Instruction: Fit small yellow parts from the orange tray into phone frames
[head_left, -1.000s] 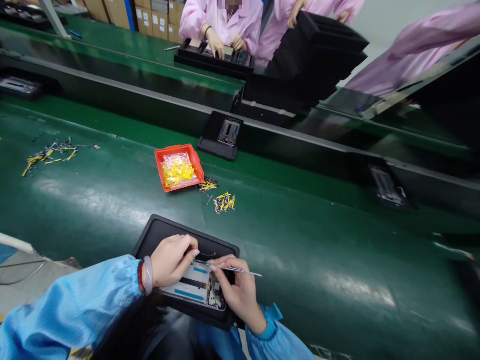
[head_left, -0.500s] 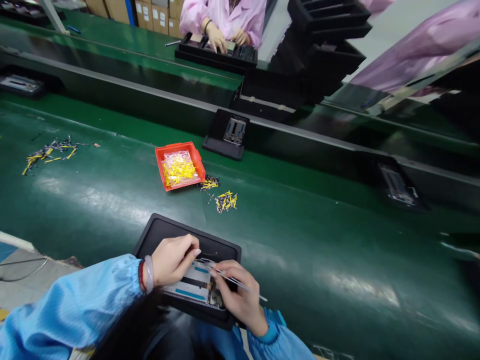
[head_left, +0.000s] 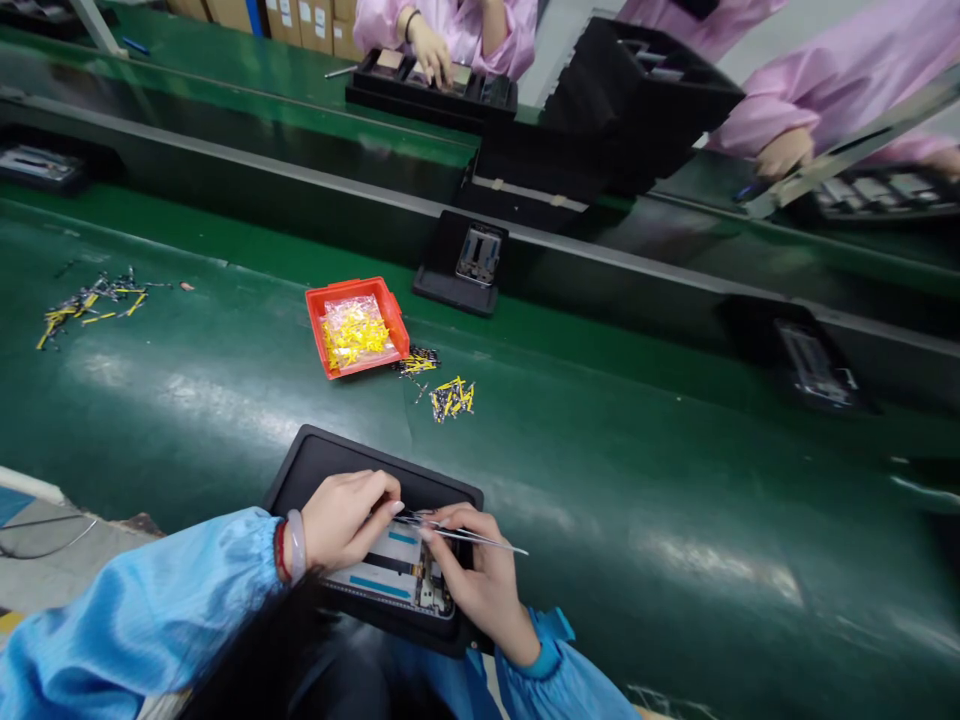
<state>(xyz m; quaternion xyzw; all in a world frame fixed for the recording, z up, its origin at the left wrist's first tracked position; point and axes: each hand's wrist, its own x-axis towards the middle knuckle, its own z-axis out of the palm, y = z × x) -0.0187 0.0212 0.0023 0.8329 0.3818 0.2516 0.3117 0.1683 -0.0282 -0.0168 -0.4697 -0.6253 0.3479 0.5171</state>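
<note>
A black tray point(head_left: 330, 462) lies in front of me with an opened phone-like device point(head_left: 386, 565) in it, its metal inside showing blue strips and a dark band. My right hand point(head_left: 480, 575) grips metal tweezers point(head_left: 491, 541), whose tips point left to the device's far edge. Over the device's upper left part, my left hand point(head_left: 349, 520) is closed in a pinch close to the tweezer tips. Whatever lies between its fingertips is too small to make out.
Beyond the tray stands a red bin point(head_left: 357, 328) with bagged yellow pieces. Beside it lies a pile of small black-and-yellow strips point(head_left: 452, 399); another pile point(head_left: 94, 305) is far left. Trays with devices point(head_left: 478, 255) line the sunken belt. People in pink work across it.
The tweezers have swung to a flatter angle, their rear end higher, as my right hand turned slightly. My left hand stays put. Trays along the belt have shifted rightward.
</note>
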